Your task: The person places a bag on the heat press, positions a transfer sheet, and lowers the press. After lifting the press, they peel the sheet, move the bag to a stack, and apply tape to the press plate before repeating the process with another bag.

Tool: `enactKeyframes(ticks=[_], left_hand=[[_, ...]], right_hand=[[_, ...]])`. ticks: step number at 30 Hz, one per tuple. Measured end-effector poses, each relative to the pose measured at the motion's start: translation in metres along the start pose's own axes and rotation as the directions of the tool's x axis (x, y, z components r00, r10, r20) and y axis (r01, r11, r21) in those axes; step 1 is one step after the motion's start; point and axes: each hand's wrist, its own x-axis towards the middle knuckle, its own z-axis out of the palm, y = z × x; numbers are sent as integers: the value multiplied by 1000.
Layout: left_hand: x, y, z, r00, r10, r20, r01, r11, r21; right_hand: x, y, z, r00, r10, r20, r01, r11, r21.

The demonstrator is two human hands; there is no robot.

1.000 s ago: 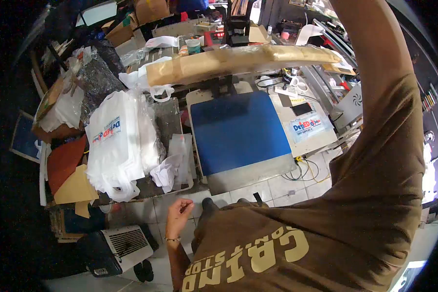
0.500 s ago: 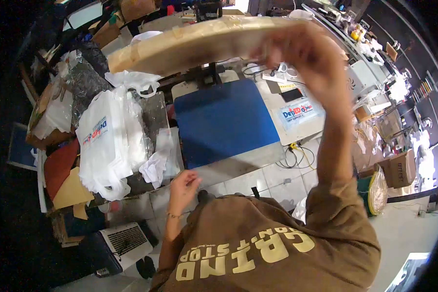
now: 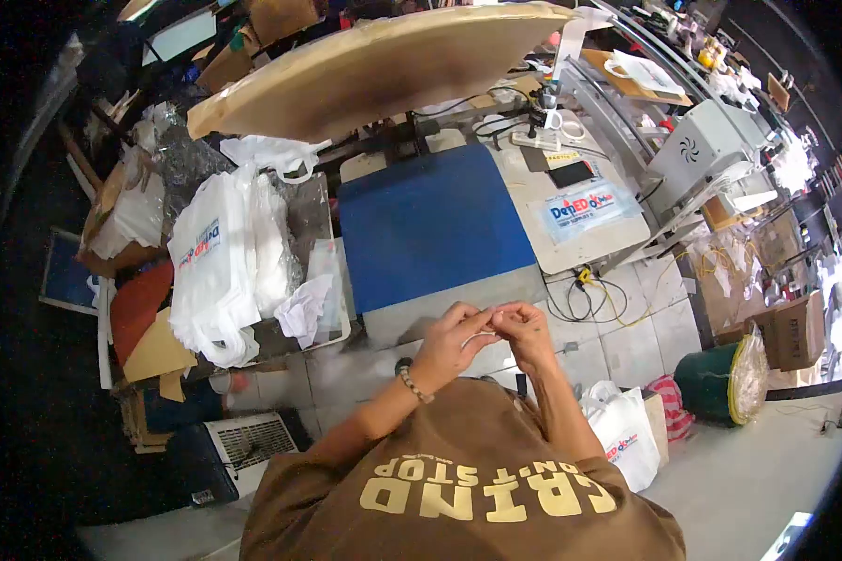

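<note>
My left hand (image 3: 456, 341), with a beaded bracelet at its wrist, meets my right hand (image 3: 528, 338) in front of my chest. Both are closed, thumb and finger pinched together, tips touching. Anything between them is too small to make out. Just beyond lies a flat blue pad (image 3: 435, 224) with a pale front edge. Above its far side a large tan panel (image 3: 374, 79) with a taped, light rim stands tilted up. To the left is a stack of white printed plastic bags (image 3: 206, 252). A printed white sheet or bag (image 3: 587, 211) rests on the board at right.
A dark phone-like slab (image 3: 571, 174) and tape rolls (image 3: 571, 128) are on the right board (image 3: 533, 201). Cables (image 3: 585, 299) hang below it. A grey machine (image 3: 706, 140) stands farther right, a green bin (image 3: 706, 385) lower right. Another printed bag (image 3: 627, 439) is beside me.
My right hand has come down from the tan panel to my chest. My left hand has moved right and up to meet it. The panel stays raised.
</note>
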Motion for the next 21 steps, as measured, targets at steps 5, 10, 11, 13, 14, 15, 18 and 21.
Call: enactKeyframes(ticks=[5, 10, 11, 13, 14, 15, 18, 21], left_hand=[[4, -12, 14, 973, 185, -136, -149, 959, 240], [7, -15, 1, 962, 237, -137, -196, 946, 258], [6, -12, 0, 963, 245, -114, -206, 938, 278], [3, -8, -3, 963, 249, -104, -206, 927, 312], [0, -6, -5, 965, 242, -102, -193, 917, 348], [-1, -5, -4, 962, 248, -112, -192, 910, 367], [-4, 1, -1, 951, 259, -170, -179, 906, 383], [6, 13, 0, 929, 299, -219, -209, 911, 354]], right_hand=[[-6, 16, -8, 999, 34, 9, -35, 994, 107], [-11, -7, -2, 977, 87, 193, -92, 996, 17], [-9, -10, -4, 978, 76, 194, -81, 996, 21], [-7, -13, -5, 938, 199, 284, -242, 962, 125], [-7, -16, -5, 936, 191, 295, -236, 964, 125], [-7, -18, -3, 926, 222, 304, -276, 949, 151], [5, 0, 1, 894, 131, 429, -208, 969, 137], [13, -10, 6, 810, -14, 586, -150, 962, 230]])
